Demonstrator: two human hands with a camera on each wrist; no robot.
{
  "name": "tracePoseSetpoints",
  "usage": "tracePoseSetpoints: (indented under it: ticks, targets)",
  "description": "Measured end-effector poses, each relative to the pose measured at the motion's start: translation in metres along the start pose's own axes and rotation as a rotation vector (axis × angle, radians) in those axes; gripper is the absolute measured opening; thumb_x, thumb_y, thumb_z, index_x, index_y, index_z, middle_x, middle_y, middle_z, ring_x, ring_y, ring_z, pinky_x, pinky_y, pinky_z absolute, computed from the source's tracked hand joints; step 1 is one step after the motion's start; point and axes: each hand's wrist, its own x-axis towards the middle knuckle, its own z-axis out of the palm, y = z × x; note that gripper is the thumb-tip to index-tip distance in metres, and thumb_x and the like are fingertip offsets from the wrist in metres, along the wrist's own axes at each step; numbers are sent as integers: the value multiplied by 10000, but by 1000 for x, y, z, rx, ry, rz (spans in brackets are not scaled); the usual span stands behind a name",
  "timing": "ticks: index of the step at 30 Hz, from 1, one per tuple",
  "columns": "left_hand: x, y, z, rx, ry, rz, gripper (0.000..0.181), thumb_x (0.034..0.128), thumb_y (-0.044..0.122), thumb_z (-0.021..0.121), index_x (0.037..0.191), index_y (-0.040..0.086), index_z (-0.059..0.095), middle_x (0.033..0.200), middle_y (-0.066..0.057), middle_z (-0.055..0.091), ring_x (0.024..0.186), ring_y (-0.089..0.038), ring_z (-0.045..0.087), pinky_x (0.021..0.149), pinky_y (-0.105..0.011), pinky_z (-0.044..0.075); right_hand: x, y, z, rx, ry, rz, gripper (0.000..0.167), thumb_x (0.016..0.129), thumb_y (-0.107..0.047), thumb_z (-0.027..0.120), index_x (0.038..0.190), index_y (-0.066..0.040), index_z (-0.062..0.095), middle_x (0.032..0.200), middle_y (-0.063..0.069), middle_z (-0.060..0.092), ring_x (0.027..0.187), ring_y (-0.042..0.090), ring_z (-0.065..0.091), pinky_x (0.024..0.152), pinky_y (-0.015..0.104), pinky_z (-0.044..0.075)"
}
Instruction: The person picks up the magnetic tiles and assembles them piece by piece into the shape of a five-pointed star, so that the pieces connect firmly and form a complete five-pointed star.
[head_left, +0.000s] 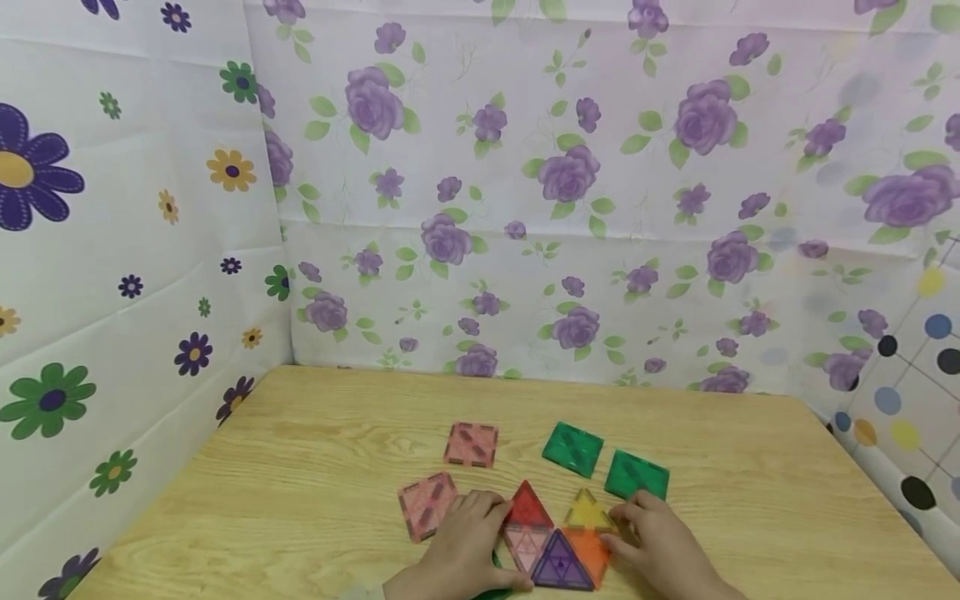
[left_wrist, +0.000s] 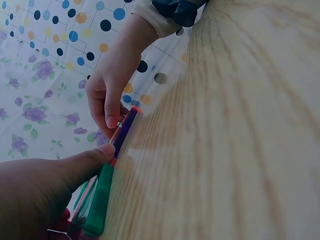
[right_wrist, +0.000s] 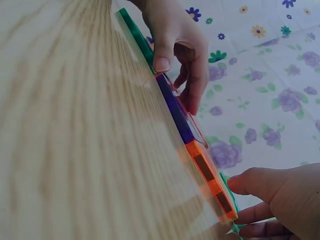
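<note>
A red triangle point(head_left: 528, 507), a pink triangle point(head_left: 527, 543), a purple triangle point(head_left: 562, 565), an orange triangle point(head_left: 589, 553) and a yellow triangle point(head_left: 587, 510) lie flat, edges together. My left hand point(head_left: 467, 546) touches the group's left side, fingertips by the red triangle and thumb near the pink and purple corner. Partly under that hand is a green tile point(left_wrist: 101, 202). From the right, my right hand point(head_left: 663, 546) touches the yellow and orange triangles with its fingers and thumb. The right wrist view shows the orange edge point(right_wrist: 210, 180) beside the thumb.
Two pink squares point(head_left: 471, 444) point(head_left: 427, 505) lie behind and left of the group. Two green squares point(head_left: 573, 449) point(head_left: 637, 476) lie behind it, the right one close to my right hand. Patterned cloth point(head_left: 517, 208) hangs around the wooden table point(head_left: 300, 500).
</note>
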Motion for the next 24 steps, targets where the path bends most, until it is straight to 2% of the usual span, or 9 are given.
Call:
tracePoseSetpoints:
  ticks: [4,8,18,21,24]
  targets:
    - [0,0,0,-33,-1,-31,958,680,763,646,1364,102,535,1266,6,521,1147,-177,477,1002,-422,411,-1,-1,2,-21,19,9,296,810,-426,733,956,-169,722,841,-93,503,727,26,403,643,211,408]
    - [-1,0,1,-53,2,-36,955,682,765,642,1354,94,546,1264,-2,502,1153,-189,456,992,-433,400,-2,-3,4,-34,31,18,272,812,-403,737,953,-170,720,851,-99,508,733,17,409,649,210,422]
    - [-1,0,4,-92,-23,-63,978,704,730,663,1404,69,487,1340,-35,465,1244,-232,411,1065,-498,349,-1,-8,7,87,13,103,274,818,-324,751,993,-119,704,890,-46,501,716,52,417,628,210,418]
    - [-1,0,3,-103,-25,-68,990,692,732,671,1408,76,483,1342,-34,464,1245,-235,409,1062,-503,349,0,-6,6,97,10,71,325,818,-336,748,1041,-104,702,891,-53,507,720,26,426,625,197,424]
    - [-1,1,2,-108,-21,-77,1008,667,743,680,1398,74,494,1341,-45,467,1242,-243,412,1058,-507,352,-2,-1,2,64,-3,-15,433,826,-410,725,1118,-91,687,920,-68,541,773,16,470,664,214,464]
